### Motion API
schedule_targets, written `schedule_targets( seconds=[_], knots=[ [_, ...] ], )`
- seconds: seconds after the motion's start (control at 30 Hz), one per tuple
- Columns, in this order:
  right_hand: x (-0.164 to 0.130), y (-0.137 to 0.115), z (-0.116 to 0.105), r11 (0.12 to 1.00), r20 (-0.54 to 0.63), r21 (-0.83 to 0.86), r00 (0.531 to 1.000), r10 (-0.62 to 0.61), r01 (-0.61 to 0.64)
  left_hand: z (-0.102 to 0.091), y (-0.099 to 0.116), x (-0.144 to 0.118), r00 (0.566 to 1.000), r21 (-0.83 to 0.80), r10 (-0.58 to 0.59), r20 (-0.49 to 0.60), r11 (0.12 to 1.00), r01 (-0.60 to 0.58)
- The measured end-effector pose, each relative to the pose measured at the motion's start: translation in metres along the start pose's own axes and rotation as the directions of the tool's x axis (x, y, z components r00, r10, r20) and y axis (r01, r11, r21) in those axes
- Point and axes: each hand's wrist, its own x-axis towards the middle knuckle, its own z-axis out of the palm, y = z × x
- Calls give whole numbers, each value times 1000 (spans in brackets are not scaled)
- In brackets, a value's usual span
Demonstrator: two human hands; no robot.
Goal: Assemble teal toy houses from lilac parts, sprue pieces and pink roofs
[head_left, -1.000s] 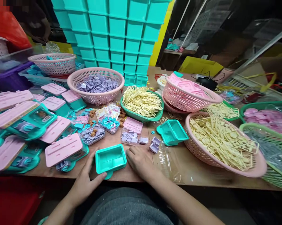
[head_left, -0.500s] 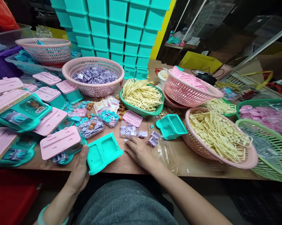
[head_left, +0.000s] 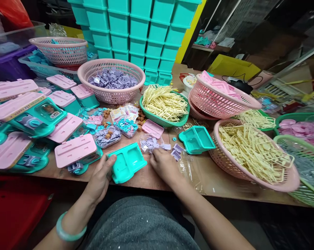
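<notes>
the bench is packed with baskets. the teal tray sits near its front edge, tilted up on the left. it looks light, stiff and smooth, so best gripped by the rim. the left hand has its fingers clamped on the tray's left edge. the right hand lies just right of the tray, fingers loosely apart, reaching into the small purple pieces.
</notes>
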Motion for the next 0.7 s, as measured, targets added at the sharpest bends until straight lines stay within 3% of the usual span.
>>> schedule_targets(
  seconds=[0.07,0.13,0.2,0.27,0.4,0.7],
  knots=[
    [-10,0,-14,993,-48,107,998,44,-39,8,-1,-2,1000,30,8,11,1000,-8],
    [-23,-11,-27,928,-74,367,993,96,-62,17,-3,-3,1000,57,15,12,998,-16],
    [-35,-28,-35,760,-53,647,989,137,-71,26,-5,-5,1000,86,19,15,996,-20],
    [-40,-47,-38,631,-20,771,987,158,-85,33,-8,-6,999,119,21,25,993,-23],
    [-37,-63,-37,628,0,770,984,179,-115,38,-9,-8,999,166,20,37,986,-26],
    [-30,-62,-39,649,47,748,987,155,-138,35,-11,-8,998,212,23,58,977,-35]
  ],
)
